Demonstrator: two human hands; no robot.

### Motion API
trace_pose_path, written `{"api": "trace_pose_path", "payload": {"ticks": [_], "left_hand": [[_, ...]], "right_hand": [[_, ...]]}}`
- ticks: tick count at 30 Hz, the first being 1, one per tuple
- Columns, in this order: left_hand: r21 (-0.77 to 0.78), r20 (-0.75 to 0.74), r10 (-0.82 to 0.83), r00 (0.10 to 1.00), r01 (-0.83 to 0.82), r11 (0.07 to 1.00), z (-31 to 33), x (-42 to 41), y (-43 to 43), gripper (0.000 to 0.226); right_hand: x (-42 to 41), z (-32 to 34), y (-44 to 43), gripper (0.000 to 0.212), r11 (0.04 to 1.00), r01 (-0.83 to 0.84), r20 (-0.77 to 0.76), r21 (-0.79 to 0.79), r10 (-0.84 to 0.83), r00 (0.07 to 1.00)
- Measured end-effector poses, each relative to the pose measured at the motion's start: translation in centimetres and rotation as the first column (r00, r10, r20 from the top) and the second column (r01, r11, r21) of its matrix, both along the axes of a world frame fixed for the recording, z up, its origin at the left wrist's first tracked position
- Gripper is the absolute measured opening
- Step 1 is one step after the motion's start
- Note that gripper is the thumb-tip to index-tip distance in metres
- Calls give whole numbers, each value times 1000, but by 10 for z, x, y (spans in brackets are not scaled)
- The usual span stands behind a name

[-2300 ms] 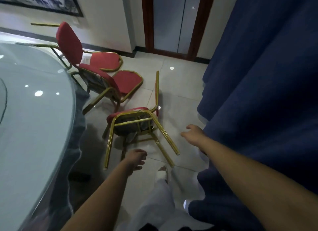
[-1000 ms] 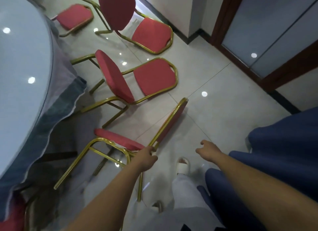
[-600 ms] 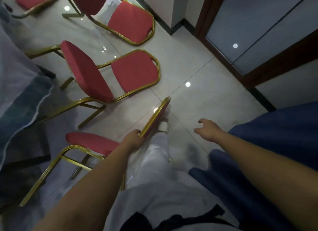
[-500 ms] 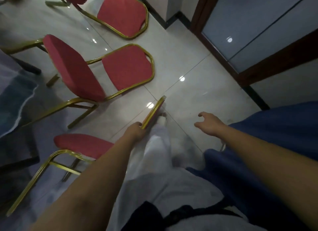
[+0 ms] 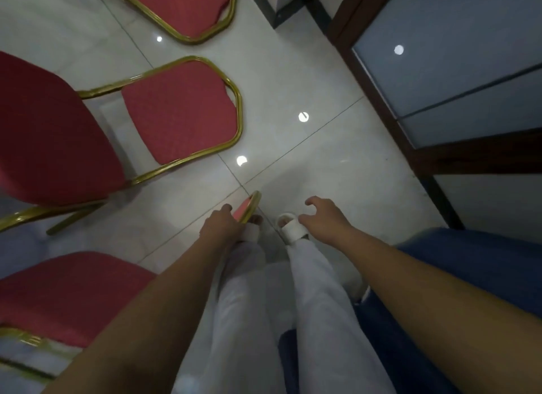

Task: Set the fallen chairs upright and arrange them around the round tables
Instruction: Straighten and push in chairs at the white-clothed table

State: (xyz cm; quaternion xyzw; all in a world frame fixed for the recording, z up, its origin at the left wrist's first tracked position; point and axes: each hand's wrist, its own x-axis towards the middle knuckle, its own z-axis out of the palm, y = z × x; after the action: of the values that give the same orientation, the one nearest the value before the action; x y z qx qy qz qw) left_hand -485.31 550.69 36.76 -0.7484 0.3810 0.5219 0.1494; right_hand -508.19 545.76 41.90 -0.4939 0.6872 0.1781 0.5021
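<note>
My left hand [image 5: 223,226] curled round the top rail of the red chair [image 5: 67,294] at my feet, right hand [image 5: 322,220] loose-fingered and empty, another red chair [image 5: 176,112] lying on the floor [image 5: 322,159] ahead.

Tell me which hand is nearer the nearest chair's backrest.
Left. The left hand grips the backrest at its gold top edge; the right hand hangs apart to its right, fingers loosely curled, holding nothing.
</note>
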Motion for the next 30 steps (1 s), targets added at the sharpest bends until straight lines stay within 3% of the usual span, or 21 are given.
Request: {"api": "trace_pose_path", "payload": {"ticks": [10, 16, 25, 30], "left_hand": [[89, 116, -95, 989, 85, 992, -68, -53, -4, 46], [211, 289, -393, 873, 342, 916, -90, -65, -11, 36], [72, 297, -378, 877, 374, 925, -106, -59, 9, 22], [52, 280, -348, 895, 348, 936, -43, -55, 39, 25]], "right_hand": [[-46, -63, -35, 54, 988, -149, 2, 35, 149, 989], [-103, -83, -43, 56, 974, -211, -106, 88, 220, 970], [-118, -90, -36, 55, 960, -265, -116, 86, 274, 955], [-88, -42, -25, 60, 943, -331, -44, 40, 333, 942]]}}
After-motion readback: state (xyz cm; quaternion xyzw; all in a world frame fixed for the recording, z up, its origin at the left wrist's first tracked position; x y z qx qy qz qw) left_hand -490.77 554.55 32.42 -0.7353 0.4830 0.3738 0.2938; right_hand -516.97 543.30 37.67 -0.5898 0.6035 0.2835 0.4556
